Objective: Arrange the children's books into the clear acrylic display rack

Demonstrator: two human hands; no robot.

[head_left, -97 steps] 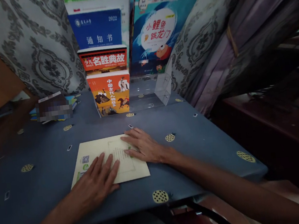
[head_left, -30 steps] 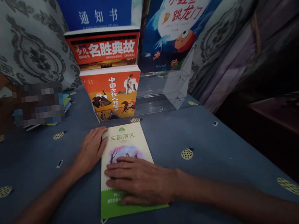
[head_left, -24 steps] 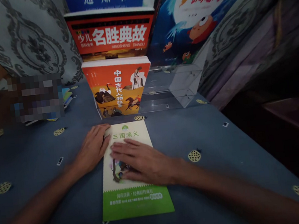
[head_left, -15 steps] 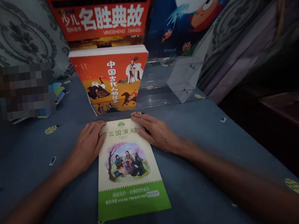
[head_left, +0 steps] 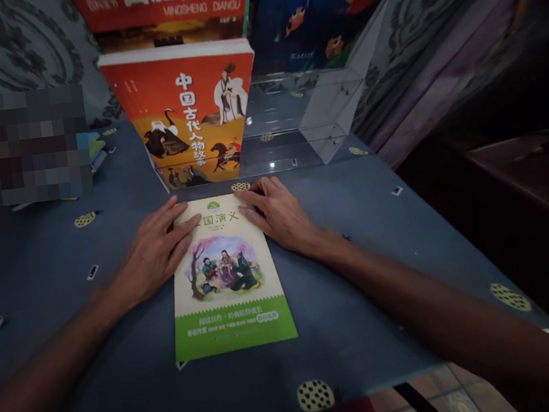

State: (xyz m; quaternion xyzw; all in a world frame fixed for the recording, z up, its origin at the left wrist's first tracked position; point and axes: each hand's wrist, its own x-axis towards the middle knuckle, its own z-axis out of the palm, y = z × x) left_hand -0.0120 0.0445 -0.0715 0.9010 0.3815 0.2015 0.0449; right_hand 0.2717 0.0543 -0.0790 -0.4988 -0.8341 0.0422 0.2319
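A thin white-and-green picture-cover book (head_left: 227,274) lies flat on the blue cloth in front of me, its title at the far end. My left hand (head_left: 157,242) rests over its left edge near the top, fingers stretched and apart, covering part of the title. At the upper right corner, my right hand (head_left: 278,215) touches the book with thumb and forefinger, the other fingers bent slightly beyond the edge. Just behind stands an orange book (head_left: 195,119), upright in a clear acrylic stand (head_left: 328,114).
Behind the orange book are a red book (head_left: 168,13) and a dark blue book (head_left: 313,23). The blue tablecloth (head_left: 368,327) has a pineapple print. Further books (head_left: 96,150) lie at the left, beside a blurred-out patch. Patterned curtains hang behind; tiled floor (head_left: 435,399) shows below the front edge.
The view has tipped down, so the scene sits higher and floor shows. My left fingers have slid further onto the cover, over the title. My right fingers have bent and lifted somewhat.
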